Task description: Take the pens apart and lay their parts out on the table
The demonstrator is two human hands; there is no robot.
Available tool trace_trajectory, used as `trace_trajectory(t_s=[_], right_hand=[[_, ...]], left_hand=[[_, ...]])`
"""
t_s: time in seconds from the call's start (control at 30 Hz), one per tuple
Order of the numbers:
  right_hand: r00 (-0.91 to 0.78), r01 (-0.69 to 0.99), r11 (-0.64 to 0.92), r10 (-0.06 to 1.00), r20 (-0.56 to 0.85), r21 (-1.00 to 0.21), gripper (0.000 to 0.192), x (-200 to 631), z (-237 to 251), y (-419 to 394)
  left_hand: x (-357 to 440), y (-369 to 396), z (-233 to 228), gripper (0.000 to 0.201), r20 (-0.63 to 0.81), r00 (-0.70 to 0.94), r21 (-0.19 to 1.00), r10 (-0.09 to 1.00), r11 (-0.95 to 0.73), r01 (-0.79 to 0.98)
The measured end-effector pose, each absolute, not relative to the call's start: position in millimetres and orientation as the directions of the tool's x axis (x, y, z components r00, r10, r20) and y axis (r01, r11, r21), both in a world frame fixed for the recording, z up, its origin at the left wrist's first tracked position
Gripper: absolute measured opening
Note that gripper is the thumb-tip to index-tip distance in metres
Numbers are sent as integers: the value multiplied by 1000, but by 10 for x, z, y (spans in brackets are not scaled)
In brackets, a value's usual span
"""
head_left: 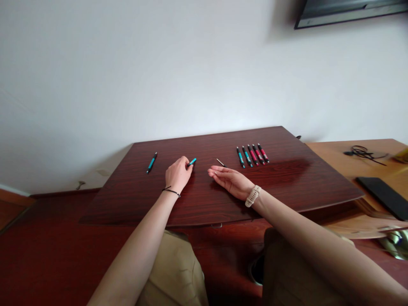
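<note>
Left hand [177, 175] grip pinches teal pen piece [192, 162], mostly hidden | right hand [230, 179] open, empty

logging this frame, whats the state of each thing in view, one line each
left hand: closed around a teal pen piece
teal pen piece: held, tip sticking out past the fingers
right hand: open, palm up, resting on the table
thin refill: loose on the table by the right fingertips
teal pen: whole, lying alone at the left
row of five pens: whole, side by side
dark wood table: glossy, flat
</note>
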State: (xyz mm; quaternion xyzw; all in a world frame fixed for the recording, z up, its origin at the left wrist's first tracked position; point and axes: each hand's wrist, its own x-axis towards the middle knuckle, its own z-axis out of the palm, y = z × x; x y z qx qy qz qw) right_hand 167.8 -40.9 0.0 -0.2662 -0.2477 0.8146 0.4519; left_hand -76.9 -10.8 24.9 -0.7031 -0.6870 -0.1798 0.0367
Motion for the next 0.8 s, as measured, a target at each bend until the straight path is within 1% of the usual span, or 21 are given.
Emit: trace_trajectory(t_s=[0.13, 0.23, 0.47, 0.57, 0.8], right_hand=[[-448, -605, -469, 869, -211, -644, 25, 1669, -15, -403], [-442, -604, -462, 872, -209, -649, 26, 1658, -22, -399], [-444, -588, -461, 871, -212, -664, 24, 1641, 5, -411], [-438, -586, -456, 874, -212, -670, 25, 1637, 7, -415], [-461, -578, -460, 866, -196, -674, 25, 1652, -8, -413]], left_hand=[[-723, -48, 193, 16, 220, 15, 146, 975, -47, 988], [-683, 2, 173, 18, 189, 14, 134, 982, -40, 990], [-593, 105, 152, 19, 205, 18, 159, 979, -51, 986], [-563, 103, 164, 22, 198, 12, 179, 980, -48, 983], [-541, 40, 221, 19, 157, -13, 190, 988, -17, 982]])
